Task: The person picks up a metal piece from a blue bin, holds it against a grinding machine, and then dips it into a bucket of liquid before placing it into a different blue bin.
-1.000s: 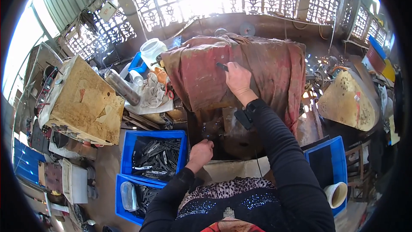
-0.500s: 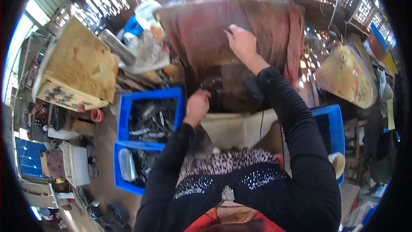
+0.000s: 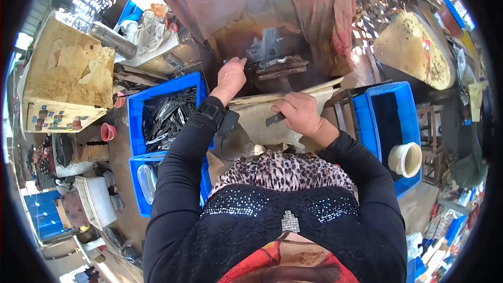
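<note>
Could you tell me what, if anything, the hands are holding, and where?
The right hand grips a dark metal piece by one end; the left hand holds nothing.

One wide fisheye view from the person's head looks steeply down over the chest and both forearms, close above the bench [image 3: 272,126]. Straight edges bow toward the round black rim. The blue crates [image 3: 157,99] lie to the left, and another sits to the right.
</note>
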Demonstrator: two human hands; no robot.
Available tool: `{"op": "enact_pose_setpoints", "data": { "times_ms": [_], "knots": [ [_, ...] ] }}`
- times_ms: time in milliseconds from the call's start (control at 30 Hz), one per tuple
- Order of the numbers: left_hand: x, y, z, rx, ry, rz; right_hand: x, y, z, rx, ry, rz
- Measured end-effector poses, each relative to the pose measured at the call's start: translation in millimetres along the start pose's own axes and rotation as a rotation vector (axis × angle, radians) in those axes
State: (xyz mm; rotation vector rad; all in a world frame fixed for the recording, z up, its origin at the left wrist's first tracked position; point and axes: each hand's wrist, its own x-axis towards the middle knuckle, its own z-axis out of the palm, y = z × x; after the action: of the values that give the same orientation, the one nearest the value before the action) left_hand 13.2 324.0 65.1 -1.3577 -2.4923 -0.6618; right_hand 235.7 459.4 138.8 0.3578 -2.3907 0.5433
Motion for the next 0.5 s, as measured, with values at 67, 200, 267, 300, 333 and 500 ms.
{"op": "enact_pose_setpoints", "data": {
  "times_ms": [67, 200, 267, 300, 333, 500],
  "knots": [
    [-0.5, 2.3, 2.4, 0.074, -0.171, -0.008, -8.4, -2.2, 1.5, 0.004, -0.001, 0.017],
    [9.9, 9.0, -2.0, 0.160, -0.303, 0.039, -21.5, -2.9, 4.0, 0.027, -0.030, 0.026],
    [15.5, 9.4, 3.1, 0.178, -0.327, 0.067, -27.5, -2.3, 3.7, 0.053, -0.073, 0.014],
    [18.3, 7.8, 9.5, 0.193, -0.373, 0.087, -29.6, -2.0, 3.0, 0.049, -0.072, 0.026],
    [19.5, 3.4, 15.2, 0.212, -0.415, 0.099, -28.2, -2.6, 3.1, 0.073, -0.101, 0.048],
    [26.8, -8.4, 45.1, 0.271, -0.531, 0.043, -18.1, 2.6, 7.4, 0.220, -0.111, 0.228]
  ]
}}
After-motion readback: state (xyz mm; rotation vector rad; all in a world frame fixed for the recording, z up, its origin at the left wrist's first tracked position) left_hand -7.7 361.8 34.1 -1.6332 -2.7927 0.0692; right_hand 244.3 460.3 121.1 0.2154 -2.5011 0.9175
